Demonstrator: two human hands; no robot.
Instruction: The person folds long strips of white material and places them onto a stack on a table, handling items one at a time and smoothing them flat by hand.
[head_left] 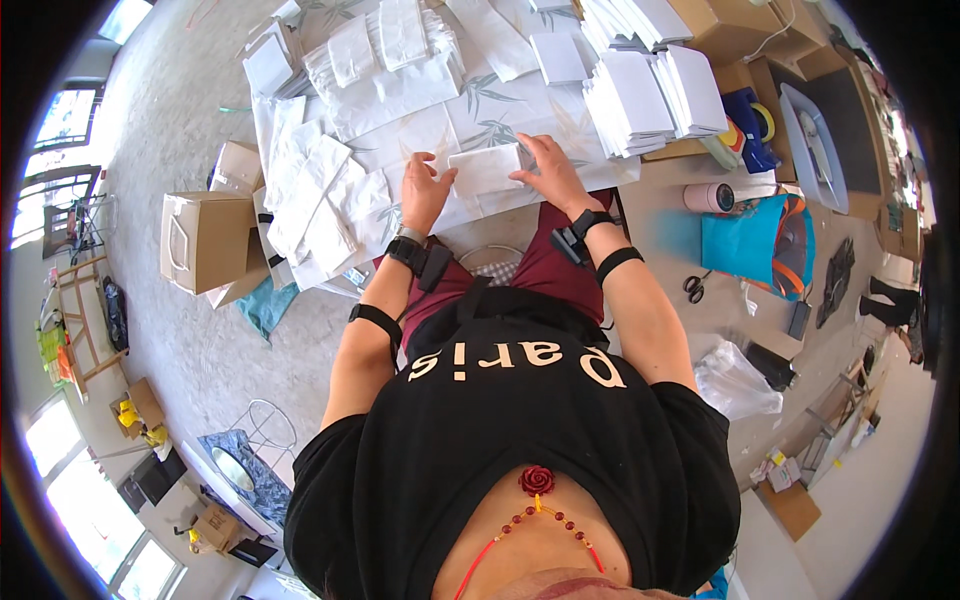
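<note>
A flat white rectangular packet [486,163] lies on the table in front of me, between my two hands. My right hand [556,178] has its thumb and index finger at the packet's right end, gripping it there. Near the packet's left end is my left hand [425,192], its fingers bent and thumb apart, with nothing visible in it. Left of that hand, thin white bags [318,190] lie in an overlapping heap. Beyond it sits a wide pile of white bags [385,75]. Stacks of white folded pieces [628,105] stand to the right of my right hand.
The table carries a leaf-patterned cover [420,135]. Cardboard boxes [215,240] stand on the floor at left. On the right are a pink cylinder [708,197], a turquoise bag [740,248], black scissors [696,287] and a blue-grey tray [812,150]. A clear plastic bag [735,378] lies nearer me.
</note>
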